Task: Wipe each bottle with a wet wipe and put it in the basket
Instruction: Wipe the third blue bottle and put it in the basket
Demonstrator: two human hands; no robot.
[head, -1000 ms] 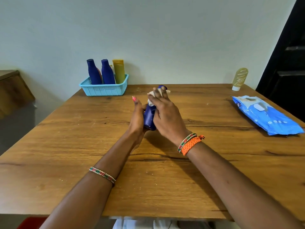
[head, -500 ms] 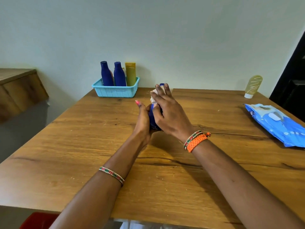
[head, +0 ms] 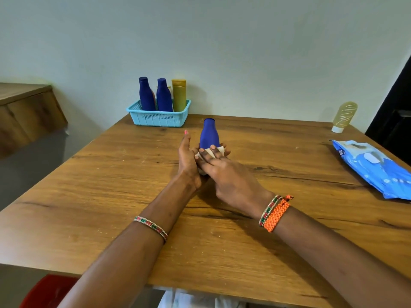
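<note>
Blue bottle point(head: 209, 134), no label readable; right hand point(head: 224, 174) presses wipe point(head: 209, 153) round it; left hand point(head: 188, 158) apparently gripping base

Hardly any readable text. Blue wipes pack point(head: 375, 168) at the right edge of the desk point(head: 111, 196): small white lettering near its upper left corner, too tiny and tilted to make out. White oval flap on top of the pack, blank. Row of white dots near its lower edge, no characters. Bottles show plain surfaces, no labels legible. Pale bottle point(head: 344, 116) at far right has wavy lines only, no words.
</note>
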